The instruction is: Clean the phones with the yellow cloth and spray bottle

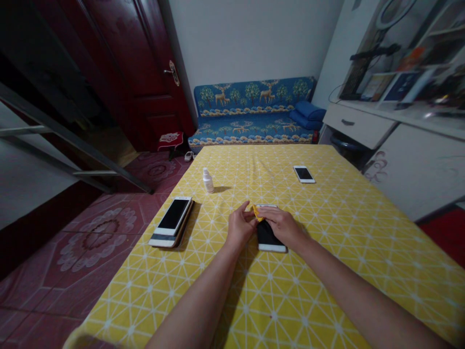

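Observation:
A white phone with a black screen (270,237) lies flat on the table. My right hand (281,224) rests across its upper part, fingers pressed together over a small yellow cloth (257,213) whose folded edge sticks out at the left. Beside the phone's upper left edge is my left hand (240,225), its fingers apart and close to the cloth; whether the fingertips touch cloth or phone I cannot tell. Part of the phone's top is covered by the right hand.
To the left, a white phone (175,215) lies on a stack of other phones or cases. A small white spray bottle (208,181) stands beyond it. Another white phone (304,174) lies at the far right. A yellow patterned tablecloth (218,271) covers the table.

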The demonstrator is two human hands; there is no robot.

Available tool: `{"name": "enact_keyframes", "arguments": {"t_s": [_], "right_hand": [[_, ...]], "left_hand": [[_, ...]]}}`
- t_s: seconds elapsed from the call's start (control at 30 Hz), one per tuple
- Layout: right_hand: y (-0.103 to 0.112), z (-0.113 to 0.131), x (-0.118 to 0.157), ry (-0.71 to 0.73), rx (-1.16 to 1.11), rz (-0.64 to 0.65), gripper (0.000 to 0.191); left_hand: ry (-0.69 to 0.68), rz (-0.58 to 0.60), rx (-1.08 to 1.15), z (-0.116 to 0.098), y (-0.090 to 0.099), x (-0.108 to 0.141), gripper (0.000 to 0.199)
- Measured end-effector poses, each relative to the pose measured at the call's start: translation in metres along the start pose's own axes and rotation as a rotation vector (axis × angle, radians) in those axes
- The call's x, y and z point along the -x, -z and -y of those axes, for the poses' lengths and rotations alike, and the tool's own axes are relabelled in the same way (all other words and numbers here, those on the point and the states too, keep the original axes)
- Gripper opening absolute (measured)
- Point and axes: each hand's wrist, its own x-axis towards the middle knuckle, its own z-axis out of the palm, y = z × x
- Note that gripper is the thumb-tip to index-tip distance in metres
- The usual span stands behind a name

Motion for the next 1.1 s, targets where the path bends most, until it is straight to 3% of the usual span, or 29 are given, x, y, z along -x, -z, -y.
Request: {"name": "enact_keyframes", "arguments": {"t_s": [0.17,0.57,0.9,1.1], "right_hand": [[0.004,0.005,0.005,-0.02,-0.01,0.015,0.043],[0.006,-0.014,-0.003,-0.108,0.15,-0.051,0.044],[0.016,0.018,0.031,-0.066,0.169,0.064,0.044],[0.024,0.04,0.059,-0.051,0.177,0.148,0.054]], "left_hand": [[-0.007,0.012,0.026,-0.001,-0.001,0.001,0.076],[0.036,-0.004,0.012,0.007,0.002,-0.004,0.072],[0.025,-0.011,0.012,0.001,0.001,0.0,0.071],[0.024,-0.019,0.0,-0.002,0.0,0.002,0.066]]}}
